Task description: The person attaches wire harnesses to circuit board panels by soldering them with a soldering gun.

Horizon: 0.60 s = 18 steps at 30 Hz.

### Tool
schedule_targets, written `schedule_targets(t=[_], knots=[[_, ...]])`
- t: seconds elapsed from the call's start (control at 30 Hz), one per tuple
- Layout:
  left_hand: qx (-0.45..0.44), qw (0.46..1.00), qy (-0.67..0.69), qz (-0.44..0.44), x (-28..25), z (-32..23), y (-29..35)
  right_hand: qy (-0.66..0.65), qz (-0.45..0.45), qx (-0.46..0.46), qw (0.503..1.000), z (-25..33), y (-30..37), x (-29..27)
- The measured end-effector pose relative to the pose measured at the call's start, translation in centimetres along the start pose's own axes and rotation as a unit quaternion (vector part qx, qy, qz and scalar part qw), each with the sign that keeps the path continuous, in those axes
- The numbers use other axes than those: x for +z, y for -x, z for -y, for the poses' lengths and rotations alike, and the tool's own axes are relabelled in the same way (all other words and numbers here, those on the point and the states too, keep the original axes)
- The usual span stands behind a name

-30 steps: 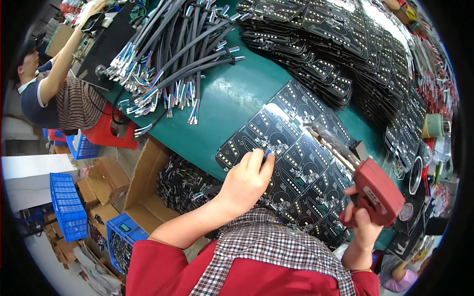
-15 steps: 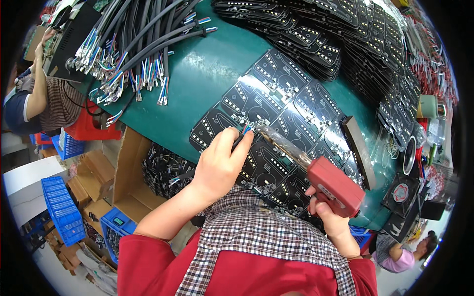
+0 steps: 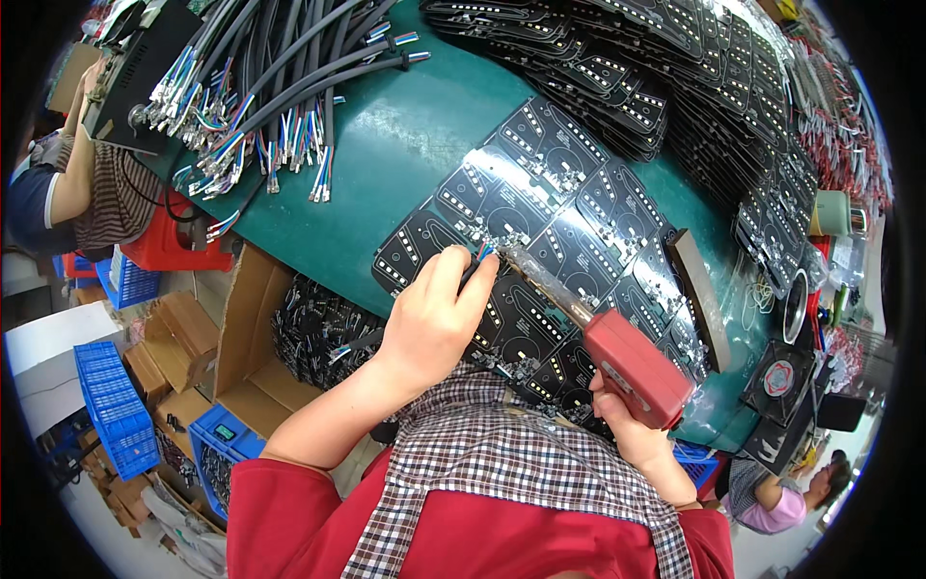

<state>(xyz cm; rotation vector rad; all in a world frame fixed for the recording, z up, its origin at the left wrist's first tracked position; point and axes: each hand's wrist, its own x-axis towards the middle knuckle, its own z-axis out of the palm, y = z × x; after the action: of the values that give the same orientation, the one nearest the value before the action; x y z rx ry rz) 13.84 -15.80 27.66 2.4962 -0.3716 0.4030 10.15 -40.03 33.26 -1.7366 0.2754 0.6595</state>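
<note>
My left hand (image 3: 424, 314) is closed in a pinch on a cable (image 3: 476, 264) with thin coloured wires at its end. It holds these wire ends against a black circuit board (image 3: 502, 198) in a joined panel of several such boards with small pale components. My right hand (image 3: 627, 425) grips a red soldering gun (image 3: 637, 369) by its handle. The gun's long metal barrel (image 3: 550, 284) slants up to the left. Its tip lies close by the wire ends, and I cannot tell whether they touch.
A bundle of grey cables (image 3: 280, 87) lies at the far left of the green table (image 3: 386, 145). Tall stacks of black boards (image 3: 714, 106) stand at the far right. A curved metal bar (image 3: 699, 299) flanks the panel. Below the left edge, a cardboard box (image 3: 253, 333) holds cables.
The soldering gun's body and my right hand have shifted a little to the left, while the tip stays near the wires. My left hand has barely moved.
</note>
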Motion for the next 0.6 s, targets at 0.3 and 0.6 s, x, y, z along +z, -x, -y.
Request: schedule_targets(t=[0.3, 0.6], knots=[[-0.001, 1.0, -0.024, 0.017, -0.8, -0.1, 0.0, -0.048, 0.024, -0.021, 0.998, 1.5, 0.5, 0.7], [-0.012, 0.998, -0.051, 0.043, -1.4, -0.7, -0.2, -0.128, -0.051, -0.124, 0.983, 1.5, 0.3, 0.2]])
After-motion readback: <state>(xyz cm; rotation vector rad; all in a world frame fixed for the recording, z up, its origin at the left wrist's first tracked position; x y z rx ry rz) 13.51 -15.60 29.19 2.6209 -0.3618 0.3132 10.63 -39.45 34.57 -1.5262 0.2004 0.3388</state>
